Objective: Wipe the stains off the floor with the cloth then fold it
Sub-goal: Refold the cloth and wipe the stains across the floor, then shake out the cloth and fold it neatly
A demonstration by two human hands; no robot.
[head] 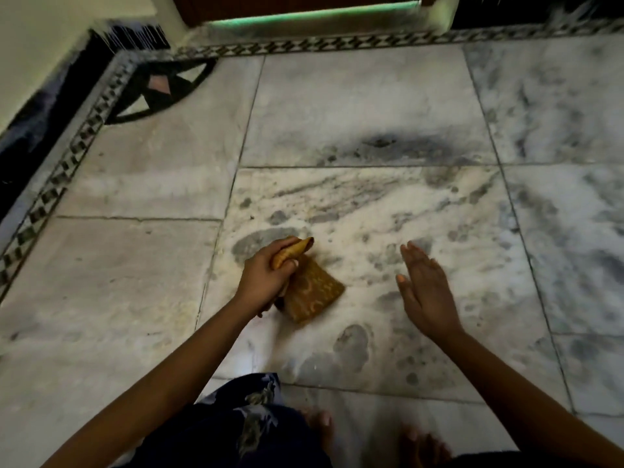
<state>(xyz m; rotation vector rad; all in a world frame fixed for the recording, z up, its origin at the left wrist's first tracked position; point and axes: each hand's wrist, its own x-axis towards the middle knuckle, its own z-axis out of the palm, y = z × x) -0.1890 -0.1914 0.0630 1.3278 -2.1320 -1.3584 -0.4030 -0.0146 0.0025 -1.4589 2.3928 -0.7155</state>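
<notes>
- Left hand (266, 276) clenched round the upper end of the cloth (312, 290); fingers wrapped over a bunched, rolled bit of fabric that pokes out past the knuckles twd the far side.
- Cloth is mustard-yellow w/ a lighter squiggly pattern. Looks folded into a flat wedge; its lower, wider end hangs/rests down to the floor (388, 106) just right of the left wrist. Can't tell if that end presses flat on the marble or only touches it.
- Right hand (423, 287) empty, palm flat, fingers spread out straight and close together, thumb apart. It's right of the cloth, not touching it; slight blur, so can't tell if it's on the floor or just above.
- Both forearms bare, coming in from the bottom corners.
- Floor = white marble slabs w/ grey veining, thin joints between. Cloth sits on the centre slab.
- Grey blotches (266, 239) on that slab just beyond the left hand, more near the person at (351, 344); can't tell stains from natural veining.
- Darker smudge (381, 141) on the next slab farther away.
- Bare feet (422, 444) at bottom edge, beside dark patterned clothing (243, 423) over the knee.
- Checkered border strip (67, 167) runs along left and far edges; black fan-shaped inlay (158, 92) in the corner.
- Doorway threshold (310, 15) at top, greenish light under it.
</notes>
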